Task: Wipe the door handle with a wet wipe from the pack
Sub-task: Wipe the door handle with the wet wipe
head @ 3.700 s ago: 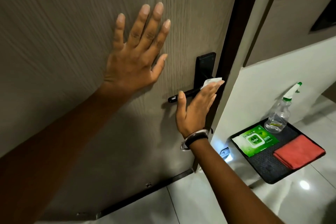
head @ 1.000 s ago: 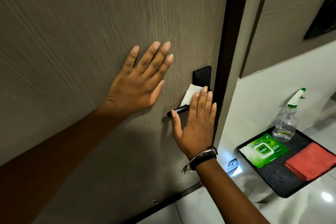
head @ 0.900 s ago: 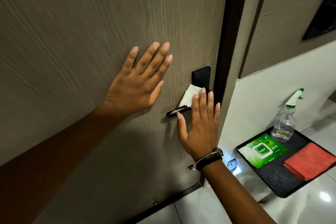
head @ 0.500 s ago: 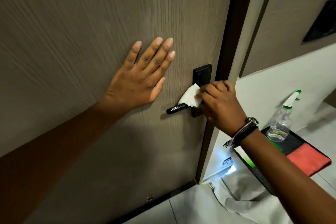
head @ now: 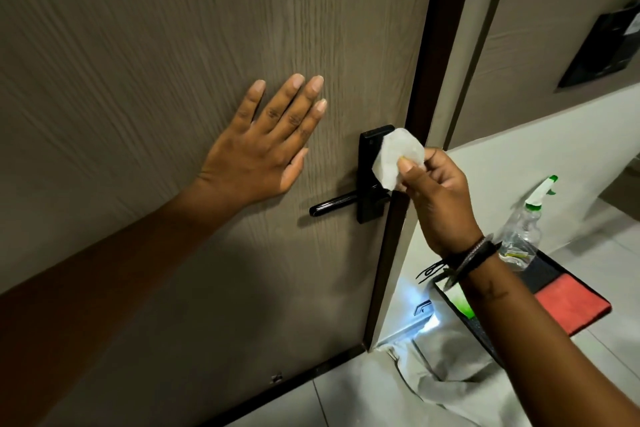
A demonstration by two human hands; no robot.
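The right hand (head: 438,198) pinches a crumpled white wet wipe (head: 398,158) between thumb and curled fingers, its grip clenched on the lower right part of the wipe. The wipe stands right of frame centre, over the upper right of the black backplate (head: 370,173); whether it touches the plate cannot be told. The wrist, wearing a dark bracelet (head: 467,255), bends upward from a forearm that enters from the lower right corner. Below and left of the wipe, the black door handle (head: 334,203) juts leftward from the plate, bare and apart from both hands.

The left hand (head: 263,152) lies flat on the wood-grain door (head: 173,45) left of the handle, fingers spread and pointing up, grip released, its arm reaching in from the lower left.

At the right edge, a black tray (head: 540,276) holds a clear spray bottle (head: 524,229) with a green-and-white trigger, a red cloth (head: 571,305) and a sliver of the green pack (head: 462,305), mostly hidden by the forearm; no lettering is readable.
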